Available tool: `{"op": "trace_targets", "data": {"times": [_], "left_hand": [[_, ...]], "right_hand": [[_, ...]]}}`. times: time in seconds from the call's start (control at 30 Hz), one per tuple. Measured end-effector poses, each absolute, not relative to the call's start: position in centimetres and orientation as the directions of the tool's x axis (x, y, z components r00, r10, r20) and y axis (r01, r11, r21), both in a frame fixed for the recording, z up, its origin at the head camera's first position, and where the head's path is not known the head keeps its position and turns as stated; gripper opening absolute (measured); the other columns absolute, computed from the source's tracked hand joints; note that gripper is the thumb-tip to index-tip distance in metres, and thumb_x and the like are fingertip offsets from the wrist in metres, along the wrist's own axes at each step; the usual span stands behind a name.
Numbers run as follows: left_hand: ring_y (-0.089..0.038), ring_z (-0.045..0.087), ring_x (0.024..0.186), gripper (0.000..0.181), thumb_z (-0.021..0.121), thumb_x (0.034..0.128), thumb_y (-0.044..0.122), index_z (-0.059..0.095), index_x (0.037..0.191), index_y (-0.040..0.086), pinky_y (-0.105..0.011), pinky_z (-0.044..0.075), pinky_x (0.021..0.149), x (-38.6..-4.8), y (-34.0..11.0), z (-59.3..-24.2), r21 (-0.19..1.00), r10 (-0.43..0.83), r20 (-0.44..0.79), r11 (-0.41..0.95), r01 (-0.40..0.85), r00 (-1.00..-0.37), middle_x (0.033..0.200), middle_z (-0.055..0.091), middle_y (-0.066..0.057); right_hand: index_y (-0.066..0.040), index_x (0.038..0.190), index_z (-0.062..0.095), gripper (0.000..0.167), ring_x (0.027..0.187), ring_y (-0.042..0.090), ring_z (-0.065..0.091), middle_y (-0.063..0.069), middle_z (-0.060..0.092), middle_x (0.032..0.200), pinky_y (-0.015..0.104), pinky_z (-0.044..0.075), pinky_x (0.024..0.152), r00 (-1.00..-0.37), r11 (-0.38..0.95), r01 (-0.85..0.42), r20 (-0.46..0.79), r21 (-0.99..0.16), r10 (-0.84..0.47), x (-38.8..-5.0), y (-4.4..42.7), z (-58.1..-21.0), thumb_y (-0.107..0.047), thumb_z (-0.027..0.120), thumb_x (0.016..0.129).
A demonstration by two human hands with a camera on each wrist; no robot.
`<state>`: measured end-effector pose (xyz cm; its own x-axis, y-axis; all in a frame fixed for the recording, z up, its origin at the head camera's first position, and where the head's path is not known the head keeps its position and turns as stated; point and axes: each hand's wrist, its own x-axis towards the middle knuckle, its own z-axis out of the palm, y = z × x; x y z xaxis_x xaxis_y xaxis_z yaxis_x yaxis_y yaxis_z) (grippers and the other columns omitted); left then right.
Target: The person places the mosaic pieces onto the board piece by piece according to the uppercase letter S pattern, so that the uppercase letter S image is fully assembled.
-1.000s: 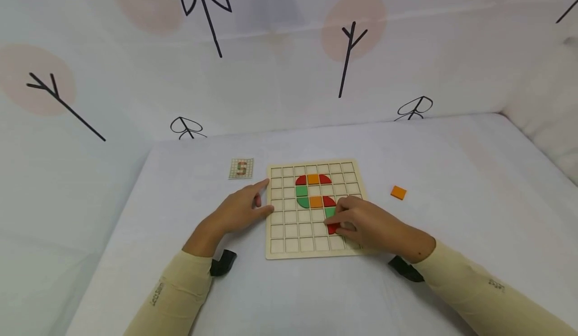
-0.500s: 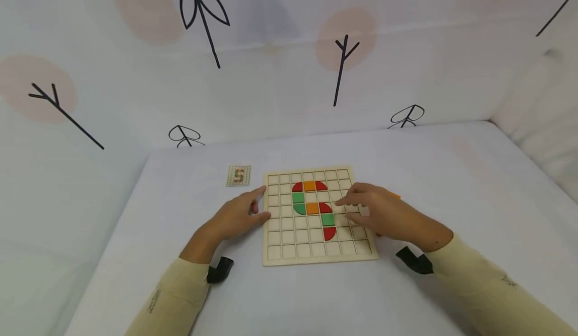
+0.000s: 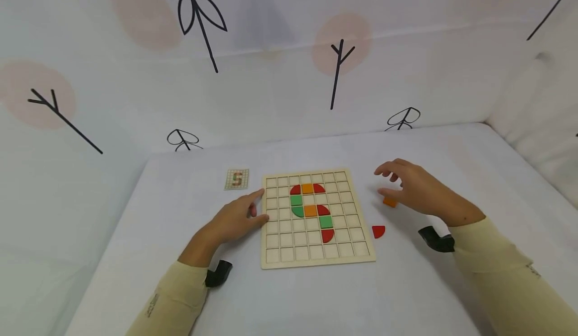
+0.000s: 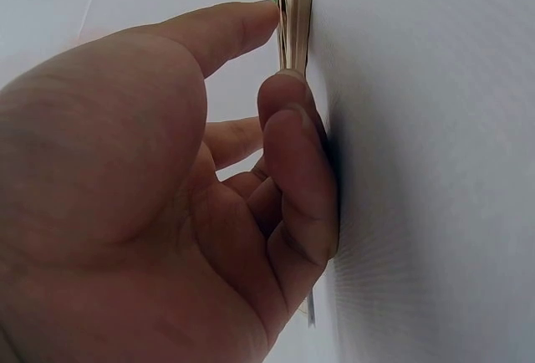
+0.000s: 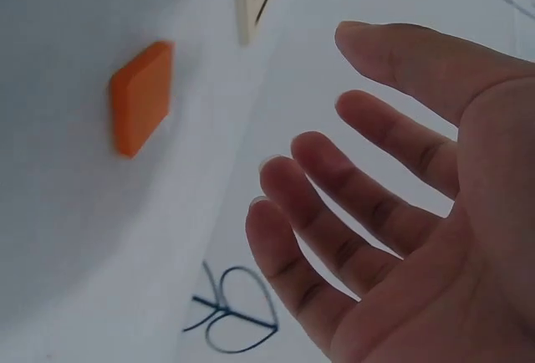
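In the head view a wooden grid board [image 3: 280, 253] lies flat, with red, orange and green tiles in an S-like pattern. At its left edge my left hand [image 3: 232, 220] touches the wood with thumb and index finger extended; the left wrist view shows the other fingers bent in. Right of the board, my right hand [image 3: 417, 188] hovers over an orange square tile [image 3: 390, 202], which it partly covers in the head view. Nothing is between its spread fingers, and the tile [image 5: 142, 99] is apart from them. A red quarter-round tile [image 3: 378, 231] lies near the board's right edge.
A small pattern card [image 3: 237, 179] with an S on a grid lies beyond the left hand, left of the board. White cloth [image 3: 316, 301] covers the table, and a printed cloth backdrop [image 3: 271, 90] rises behind it.
My right hand has left the red quarter-round tile on the board and moved right, off the board. The loose red tile is now uncovered. My left hand keeps its place at the edge.
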<state>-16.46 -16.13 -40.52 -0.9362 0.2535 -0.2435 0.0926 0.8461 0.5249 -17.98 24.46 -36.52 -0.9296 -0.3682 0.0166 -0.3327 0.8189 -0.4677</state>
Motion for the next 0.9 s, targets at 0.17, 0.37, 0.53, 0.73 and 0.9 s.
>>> {"op": "trace_targets", "data": {"times": [0.17,0.37,0.53,0.73,0.9], "left_hand": [[-0.012,0.044,0.072,0.076,0.07,0.0929,0.041,0.035,0.157,0.02,-0.028,0.037,0.063,-16.5,-16.3,-40.6,0.53,0.26,-0.232,0.842,0.103,-0.937,0.092,0.053,0.001],[-0.012,0.044,0.072,0.076,0.07,0.0929,0.041,0.035,0.157,0.019,-0.028,0.037,0.063,-16.5,-16.4,-40.7,0.531,0.264,-0.232,0.841,0.106,-0.936,0.093,0.053,0.001],[-0.012,0.045,0.073,0.077,0.07,0.0928,0.042,0.034,0.157,0.019,-0.029,0.037,0.064,-16.5,-16.5,-40.8,0.529,0.264,-0.231,0.842,0.107,-0.936,0.093,0.053,0.001],[-0.012,0.045,0.073,0.076,0.07,0.0932,0.041,0.034,0.157,0.019,-0.028,0.037,0.063,-16.5,-16.4,-40.8,0.535,0.273,-0.229,0.837,0.113,-0.934,0.093,0.053,0.001],[-0.012,0.045,0.073,0.076,0.07,0.0929,0.04,0.034,0.157,0.019,-0.028,0.037,0.064,-16.5,-16.3,-40.7,0.533,0.272,-0.231,0.839,0.112,-0.934,0.093,0.053,0.001]], "right_hand": [[-0.003,0.123,0.059,0.039,0.101,0.028,0.056,0.015,0.062,0.114,0.038,0.052,0.077,-0.945,0.838,-0.237,-0.085,-0.491,-0.317,-19.4,25.8,-37.2,-0.023,0.072,0.092],[-0.006,0.117,0.06,0.041,0.093,0.025,0.056,0.013,0.062,0.106,0.032,0.05,0.07,-0.937,0.842,-0.196,-0.158,-0.503,-0.312,-20.3,27.4,-38.6,-0.029,0.076,0.088],[-0.012,0.11,0.061,0.045,0.088,0.02,0.053,0.005,0.059,0.093,0.03,0.046,0.07,-0.923,0.833,-0.191,-0.194,-0.519,-0.333,-20.3,27.9,-39.4,-0.039,0.082,0.082],[-0.01,0.106,0.061,0.045,0.082,0.019,0.052,0.003,0.057,0.085,0.03,0.045,0.068,-0.912,0.838,-0.196,-0.22,-0.509,-0.347,-20.2,27.7,-39.8,-0.037,0.084,0.078],[-0.01,0.103,0.062,0.04,0.082,0.019,0.052,0.002,0.058,0.085,0.03,0.045,0.069,-0.916,0.845,-0.207,-0.205,-0.494,-0.344,-20.2,27.7,-39.9,-0.031,0.085,0.078]]}}
